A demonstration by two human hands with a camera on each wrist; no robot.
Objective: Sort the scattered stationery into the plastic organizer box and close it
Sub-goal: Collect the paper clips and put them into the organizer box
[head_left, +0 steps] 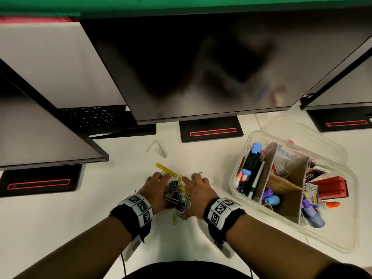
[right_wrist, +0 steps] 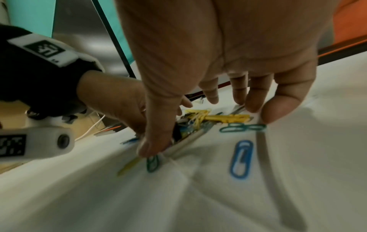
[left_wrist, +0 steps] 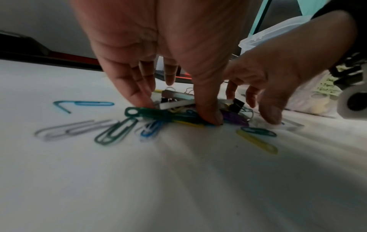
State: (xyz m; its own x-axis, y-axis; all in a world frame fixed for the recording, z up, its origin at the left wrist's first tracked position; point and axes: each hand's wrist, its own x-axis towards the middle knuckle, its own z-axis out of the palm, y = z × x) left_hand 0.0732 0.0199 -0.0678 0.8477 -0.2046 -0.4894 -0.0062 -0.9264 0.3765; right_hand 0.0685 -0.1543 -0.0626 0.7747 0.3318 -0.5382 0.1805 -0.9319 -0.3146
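- Both hands are working low on the white desk in my head view: my left hand and right hand are cupping a heap of paper clips and binder clips from either side, fingers extended and spread, pressing rather than gripping.
- A yellow fastener strip is lying just beyond the heap, touching its far edge near the left fingertips.
- The plastic organizer box is sitting open to the right, well apart from the heap, its cardboard-divided compartments holding markers, highlighters and a red stamp; the clear lid is lying behind it.
- A dark monitor is looming over the far side.
- From the left wrist, I am seeing my left hand with straight fingers and thumb planted on the clips, a green fastener strip under them, and loose paper clips lying nearer.
- From the right wrist, my right hand is splaying over the pile, thumb pressing at its near edge; a blue paper clip is lying apart, nearer the camera.
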